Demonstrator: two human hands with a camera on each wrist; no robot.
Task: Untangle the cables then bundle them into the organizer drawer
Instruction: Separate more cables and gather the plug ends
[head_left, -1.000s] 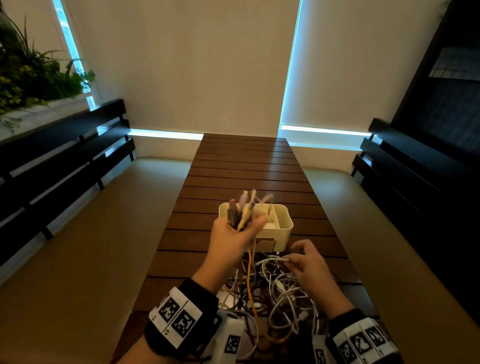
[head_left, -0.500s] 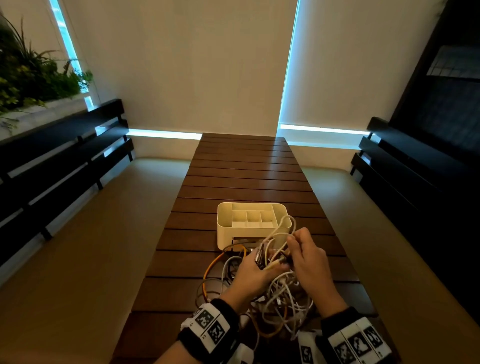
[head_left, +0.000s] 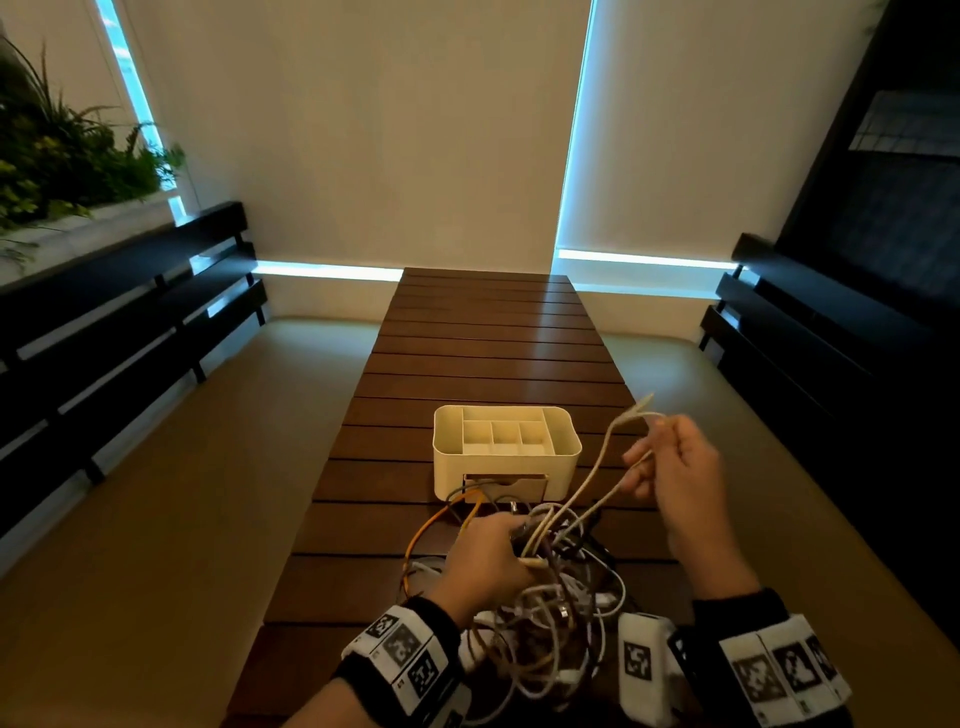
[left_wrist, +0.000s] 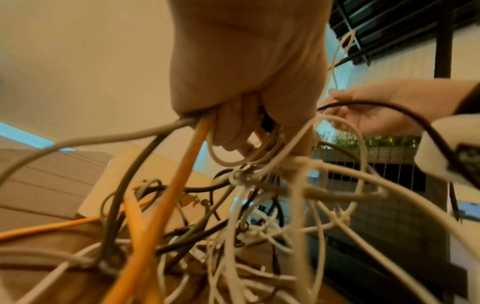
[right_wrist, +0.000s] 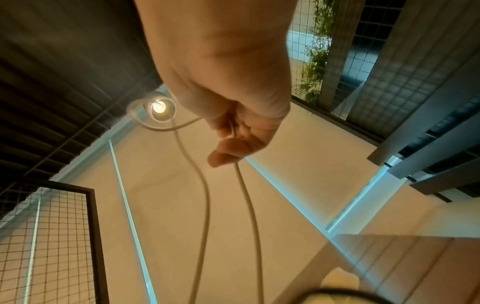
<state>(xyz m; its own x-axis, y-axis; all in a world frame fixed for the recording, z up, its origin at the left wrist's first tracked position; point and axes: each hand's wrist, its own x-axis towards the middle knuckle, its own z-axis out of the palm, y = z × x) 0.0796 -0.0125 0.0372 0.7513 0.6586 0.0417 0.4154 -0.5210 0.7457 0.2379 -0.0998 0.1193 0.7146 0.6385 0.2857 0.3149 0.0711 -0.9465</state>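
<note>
A tangle of white, grey, black and orange cables (head_left: 550, 618) lies on the near end of the slatted wooden table (head_left: 483, 332). My left hand (head_left: 493, 558) grips a bunch of them at the top of the pile; its fist (left_wrist: 249, 98) closes round an orange cable (left_wrist: 182, 174) and several others. My right hand (head_left: 675, 467) is raised to the right and pinches a beige cable (head_left: 602, 467), whose two strands (right_wrist: 228, 216) run down to the tangle. The cream organizer (head_left: 506, 447) stands just beyond, its small front drawer (head_left: 506, 486) slightly open.
Padded benches (head_left: 156, 519) with dark slatted backs run along both sides of the table. A planter with green plants (head_left: 57, 161) sits at the far left. The far half of the table holds nothing. Wrist cameras with markers (head_left: 644, 665) sit by the pile.
My left hand came down from above the organizer to the pile, keeping its bunch of cables. My right hand rose up and to the right, drawing the beige cable out.
</note>
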